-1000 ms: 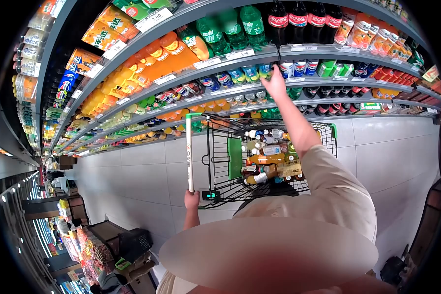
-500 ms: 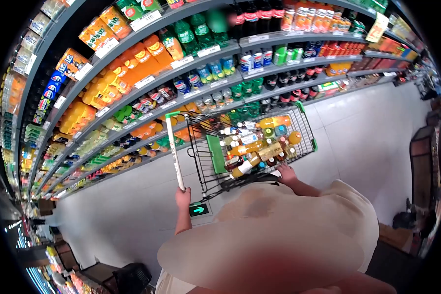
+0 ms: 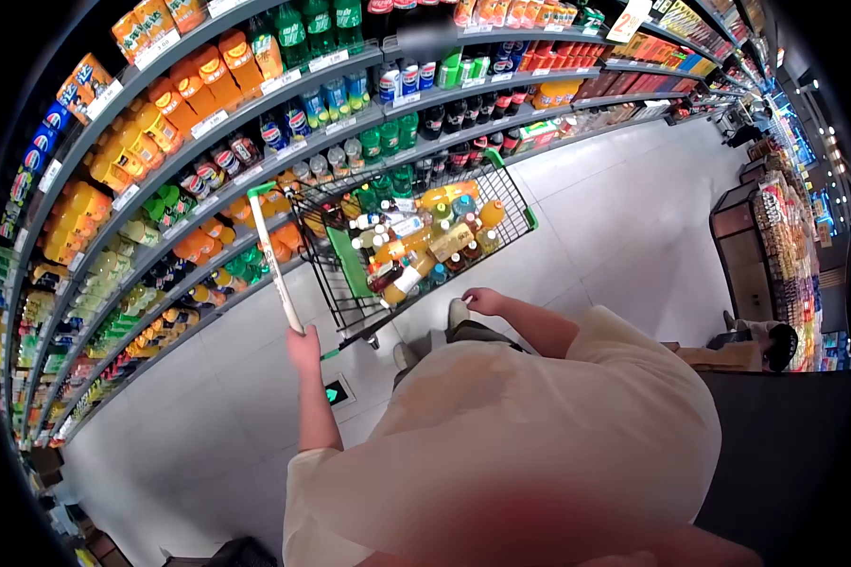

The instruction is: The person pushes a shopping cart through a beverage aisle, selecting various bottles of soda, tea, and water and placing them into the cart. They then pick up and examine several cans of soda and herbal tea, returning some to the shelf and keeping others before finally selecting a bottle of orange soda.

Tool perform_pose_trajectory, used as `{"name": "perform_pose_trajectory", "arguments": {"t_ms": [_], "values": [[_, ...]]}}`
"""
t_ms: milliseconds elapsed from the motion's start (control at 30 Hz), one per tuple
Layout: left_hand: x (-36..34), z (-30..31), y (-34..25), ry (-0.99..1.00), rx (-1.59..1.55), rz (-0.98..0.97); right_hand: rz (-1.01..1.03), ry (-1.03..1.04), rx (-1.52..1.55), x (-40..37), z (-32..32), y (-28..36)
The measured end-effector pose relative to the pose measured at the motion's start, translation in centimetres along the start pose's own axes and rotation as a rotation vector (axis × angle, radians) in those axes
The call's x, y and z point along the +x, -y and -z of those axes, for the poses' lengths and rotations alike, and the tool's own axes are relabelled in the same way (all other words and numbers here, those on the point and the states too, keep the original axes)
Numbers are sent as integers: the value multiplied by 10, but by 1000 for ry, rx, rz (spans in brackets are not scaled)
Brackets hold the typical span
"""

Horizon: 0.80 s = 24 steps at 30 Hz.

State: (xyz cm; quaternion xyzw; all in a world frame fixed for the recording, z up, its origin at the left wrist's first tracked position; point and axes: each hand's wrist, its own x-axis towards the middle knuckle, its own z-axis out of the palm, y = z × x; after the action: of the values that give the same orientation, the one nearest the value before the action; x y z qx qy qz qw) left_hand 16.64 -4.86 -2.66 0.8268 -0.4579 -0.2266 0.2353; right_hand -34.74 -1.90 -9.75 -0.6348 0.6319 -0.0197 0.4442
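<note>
At the cart's handle, near end: left hand point(image 3: 303, 348) is wrapped around the white handle point(image 3: 276, 263).
Off the cart's near edge: right hand point(image 3: 483, 302) hangs apart from the wire, fingers loosely curled; no bottle or can shows in it, though I can't tell if it pinches something small.
What changed: a second ago the right hand is up among the shelf cans; now it is down by the body, so the reaching has stopped and only the left hand has hold of the cart point(image 3: 531, 225).
Inside the basket: bottles lie heaped, a yellow-orange bottle point(image 3: 449, 196) along the far edge, a round orange bottle point(image 3: 491, 214) towards the front end, a dark bottle point(image 3: 385, 277) nearer the handle.
Beyond the far edge: shelves point(image 3: 342, 126) carry green bottles point(image 3: 293, 36) and blue cans point(image 3: 389, 83).
Under the right hand: a pale shoe point(image 3: 458, 314) on the floor point(image 3: 596, 208).
</note>
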Motion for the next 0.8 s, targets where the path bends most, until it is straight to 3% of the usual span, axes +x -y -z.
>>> {"name": "perform_pose_trajectory", "arguments": {"t_ms": [133, 200, 267, 400, 500, 600, 700, 767, 800], "values": [[-12, 8, -12, -11, 57, 18, -223, 154, -99, -62, -28, -49], [-11, 7, -15, 11, 91, 40, -218, 155, -179, -79, -53, -117], [-5, -1, -7, 13, 107, 27, -499, 280, 53, -115, -26, -116], [3, -10, 1, -32, 177, 23, -667, 25, 323, -148, -16, -196], [-27, -4, -39, -71, 295, 54, -689, -136, 561, -172, -3, -241], [-66, -23, -86, -284, 482, 65, -682, -247, 757, -206, 11, -273], [-101, -100, -94, -486, 722, -179, -651, -309, 835, -245, -5, -329], [-145, -136, -141, -167, 648, -197, -558, -356, 896, -264, -49, -410], [-167, -160, -161, -65, 661, -256, -626, -319, 797, -286, -43, -405]]}}
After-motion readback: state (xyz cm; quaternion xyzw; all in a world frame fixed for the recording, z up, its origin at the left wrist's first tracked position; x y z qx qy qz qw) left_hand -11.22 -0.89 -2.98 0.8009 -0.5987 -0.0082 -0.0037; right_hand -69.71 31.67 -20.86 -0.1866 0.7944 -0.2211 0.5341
